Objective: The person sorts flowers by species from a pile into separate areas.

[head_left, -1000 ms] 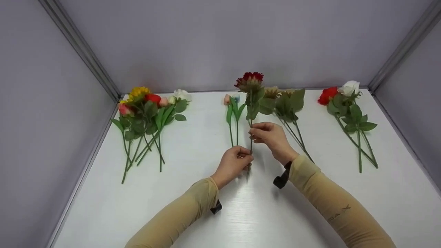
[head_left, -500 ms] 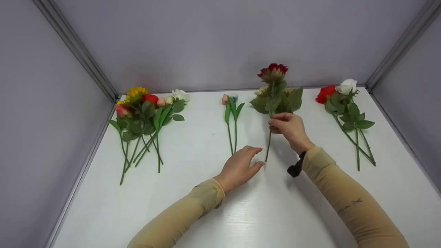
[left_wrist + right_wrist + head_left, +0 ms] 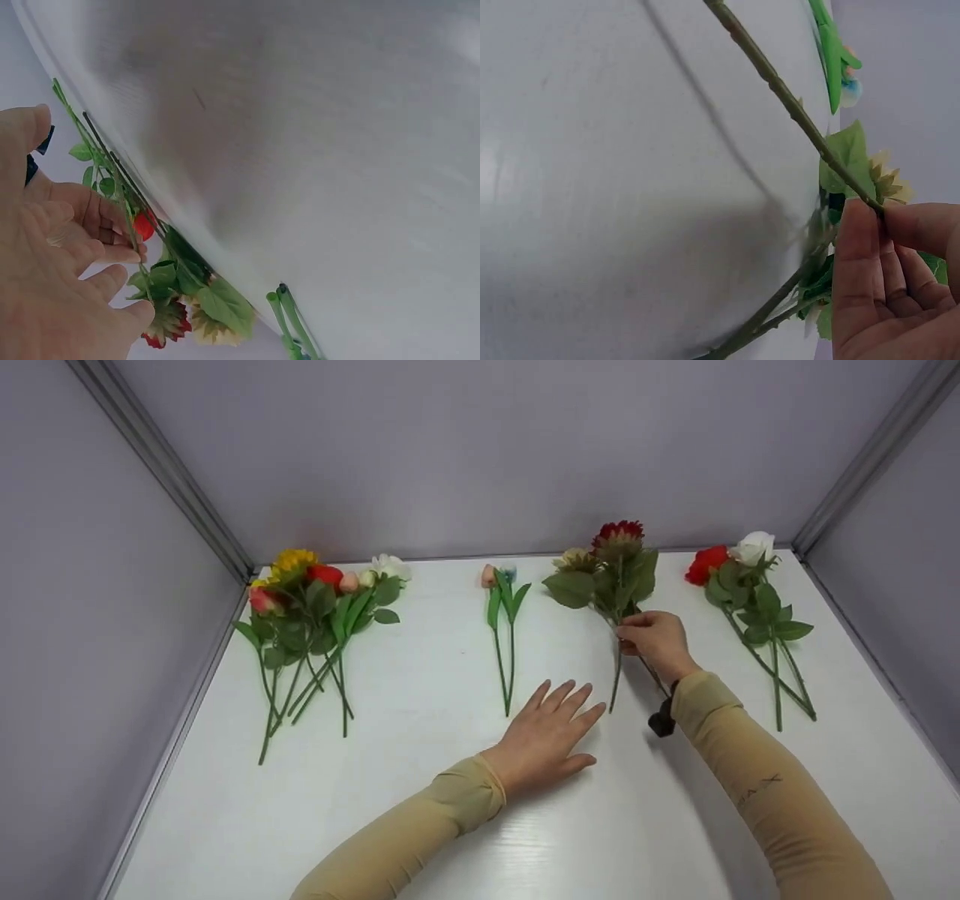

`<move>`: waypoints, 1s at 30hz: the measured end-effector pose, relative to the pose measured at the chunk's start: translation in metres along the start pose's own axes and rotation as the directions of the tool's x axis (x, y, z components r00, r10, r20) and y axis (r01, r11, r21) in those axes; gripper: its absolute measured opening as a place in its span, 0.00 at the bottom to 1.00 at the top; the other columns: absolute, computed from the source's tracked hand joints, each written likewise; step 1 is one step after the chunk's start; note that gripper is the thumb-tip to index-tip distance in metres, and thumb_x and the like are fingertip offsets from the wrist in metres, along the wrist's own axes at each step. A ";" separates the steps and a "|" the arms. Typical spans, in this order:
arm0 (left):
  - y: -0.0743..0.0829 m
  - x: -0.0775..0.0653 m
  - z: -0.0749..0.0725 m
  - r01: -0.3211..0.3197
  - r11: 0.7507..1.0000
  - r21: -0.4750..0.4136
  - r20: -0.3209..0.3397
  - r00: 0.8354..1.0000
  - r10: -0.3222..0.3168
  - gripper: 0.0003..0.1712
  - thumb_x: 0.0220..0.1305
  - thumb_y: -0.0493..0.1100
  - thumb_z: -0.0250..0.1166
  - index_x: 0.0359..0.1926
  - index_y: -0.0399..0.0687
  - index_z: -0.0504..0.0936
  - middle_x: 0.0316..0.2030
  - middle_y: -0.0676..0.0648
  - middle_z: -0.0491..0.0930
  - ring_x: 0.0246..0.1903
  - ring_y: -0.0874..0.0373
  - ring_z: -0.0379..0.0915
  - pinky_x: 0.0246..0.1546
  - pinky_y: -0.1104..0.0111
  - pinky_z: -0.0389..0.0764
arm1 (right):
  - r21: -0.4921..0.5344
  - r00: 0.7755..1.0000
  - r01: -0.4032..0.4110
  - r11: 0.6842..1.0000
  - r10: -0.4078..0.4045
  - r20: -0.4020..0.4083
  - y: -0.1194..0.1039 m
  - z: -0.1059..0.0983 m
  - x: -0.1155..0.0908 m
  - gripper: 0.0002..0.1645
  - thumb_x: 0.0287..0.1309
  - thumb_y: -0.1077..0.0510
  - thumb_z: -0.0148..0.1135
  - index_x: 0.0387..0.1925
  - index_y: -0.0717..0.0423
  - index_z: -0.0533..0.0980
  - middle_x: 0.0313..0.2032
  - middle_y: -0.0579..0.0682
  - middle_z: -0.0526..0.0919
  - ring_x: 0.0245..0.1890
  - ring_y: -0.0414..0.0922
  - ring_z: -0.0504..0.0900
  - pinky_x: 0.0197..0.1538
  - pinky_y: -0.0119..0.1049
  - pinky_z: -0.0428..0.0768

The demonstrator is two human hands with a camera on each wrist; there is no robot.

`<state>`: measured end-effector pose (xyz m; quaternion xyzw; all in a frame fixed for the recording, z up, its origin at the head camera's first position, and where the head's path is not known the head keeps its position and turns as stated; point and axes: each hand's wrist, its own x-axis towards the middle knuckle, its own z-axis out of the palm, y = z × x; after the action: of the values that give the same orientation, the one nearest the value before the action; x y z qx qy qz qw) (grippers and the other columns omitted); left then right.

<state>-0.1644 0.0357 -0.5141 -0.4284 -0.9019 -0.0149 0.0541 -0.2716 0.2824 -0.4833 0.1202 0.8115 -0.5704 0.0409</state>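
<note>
1. The right hand (image 3: pixel 658 643) pinches the dark red flower (image 3: pixel 619 544) by its stem (image 3: pixel 787 95), thumb and fingertips closed on it with no gap around it.
2. The grip sits partway along the stem, below the leaves; the bloom and leaves lie beyond the fingers toward the back wall (image 3: pixel 480 457), and the bare lower stem runs from the fingers toward the person.
3. In the right wrist view, that lower stem casts a shadow apart from itself, so this part is off the white table (image 3: pixel 420 675).
4. The bloom is just right of a pale yellow flower (image 3: pixel 574 561), their leaves overlapping; other stems slant down past the right hand.
5. The left hand (image 3: pixel 541 744) has its fingers spread and holds nothing; its fingertips are near the lower end of the held stem, apart from it.
6. Two tulips (image 3: pixel 517 601) lie beyond the left hand, their stem ends near its fingertips.
7. A mixed bunch (image 3: pixel 321 600) lies well to the left; a bright red flower (image 3: pixel 706 565) and a white rose (image 3: pixel 754 549) lie to the right.
</note>
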 end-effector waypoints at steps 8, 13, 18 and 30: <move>0.000 -0.004 0.001 -0.006 0.999 -0.037 0.039 0.999 0.007 0.43 0.72 0.69 0.56 0.80 0.59 0.59 0.79 0.48 0.53 0.78 0.49 0.44 0.77 0.52 0.45 | -0.133 1.000 -0.005 0.991 0.002 -0.024 0.013 0.000 0.004 0.20 0.68 0.58 0.65 0.56 0.67 0.79 0.47 0.61 0.82 0.40 0.46 0.84 0.44 0.36 0.86; -0.003 -0.007 0.002 -0.008 0.999 -0.049 0.048 0.999 0.011 0.43 0.72 0.69 0.56 0.80 0.58 0.58 0.79 0.47 0.53 0.78 0.49 0.44 0.77 0.52 0.45 | -0.175 1.000 -0.013 0.985 0.008 -0.028 0.014 -0.001 0.005 0.20 0.68 0.56 0.65 0.55 0.64 0.80 0.47 0.60 0.83 0.42 0.48 0.83 0.46 0.38 0.85; -0.005 -0.008 0.002 0.001 0.999 -0.051 0.055 0.998 0.001 0.43 0.73 0.68 0.56 0.80 0.58 0.58 0.79 0.48 0.53 0.78 0.49 0.45 0.77 0.52 0.45 | -0.135 1.000 -0.014 0.991 0.012 -0.020 0.011 -0.004 0.001 0.21 0.69 0.53 0.65 0.56 0.63 0.79 0.49 0.59 0.82 0.43 0.48 0.83 0.48 0.38 0.84; -0.025 -0.013 0.000 0.055 0.995 -0.086 0.028 0.998 -0.053 0.40 0.75 0.65 0.56 0.80 0.56 0.59 0.78 0.47 0.56 0.78 0.49 0.47 0.77 0.51 0.46 | -0.245 0.960 0.197 0.949 -0.237 -0.149 -0.006 -0.010 -0.010 0.25 0.74 0.46 0.55 0.61 0.60 0.77 0.50 0.57 0.81 0.46 0.49 0.78 0.45 0.36 0.78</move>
<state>-0.1757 0.0094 -0.5151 -0.4061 -0.9122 -0.0501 0.0237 -0.2626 0.2885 -0.4718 0.0746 0.8802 -0.4616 -0.0811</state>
